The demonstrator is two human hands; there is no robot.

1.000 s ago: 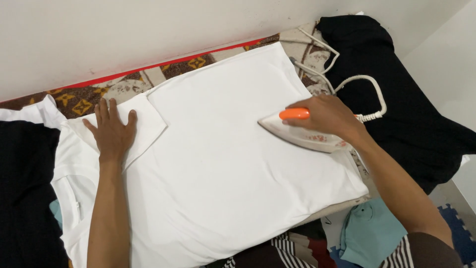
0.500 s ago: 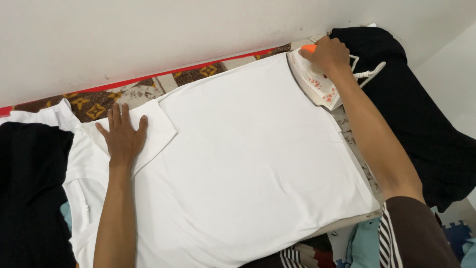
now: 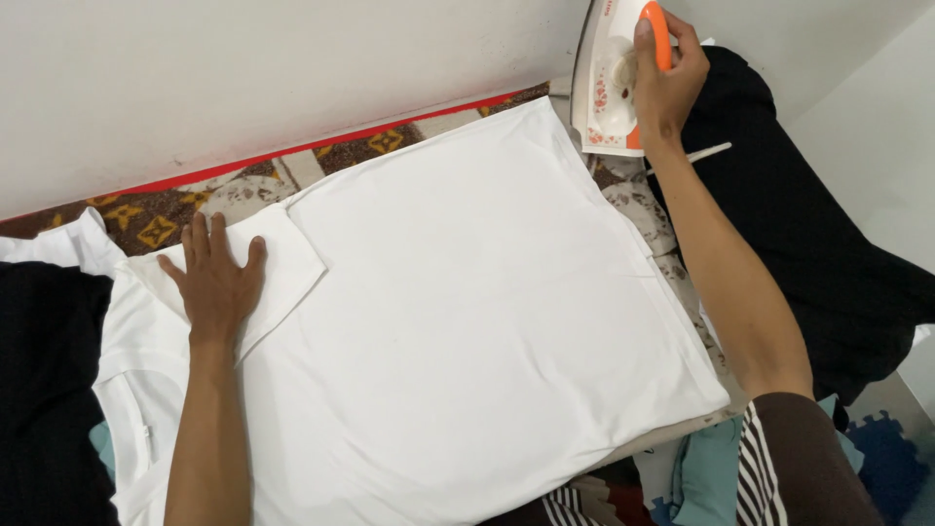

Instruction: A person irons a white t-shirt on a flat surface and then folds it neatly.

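Note:
A white T-shirt [image 3: 458,312] lies spread flat over a patterned ironing mat [image 3: 243,185] by the wall. My left hand [image 3: 219,282] rests palm down on the folded sleeve at the shirt's left side, fingers apart. My right hand [image 3: 667,83] grips the orange handle of a white clothes iron [image 3: 609,88], which stands tipped up on its heel against the wall, past the shirt's far right corner and off the fabric.
Black cloth [image 3: 818,224] is piled to the right of the mat, and another black garment [image 3: 44,390] lies at the left. A teal cloth [image 3: 706,477] and striped fabric [image 3: 575,507] sit near the front edge. The white wall [image 3: 243,78] runs along the far side.
My right hand slid the iron off the shirt's right side to the far corner and stood it upright by the wall. My left hand stayed on the sleeve.

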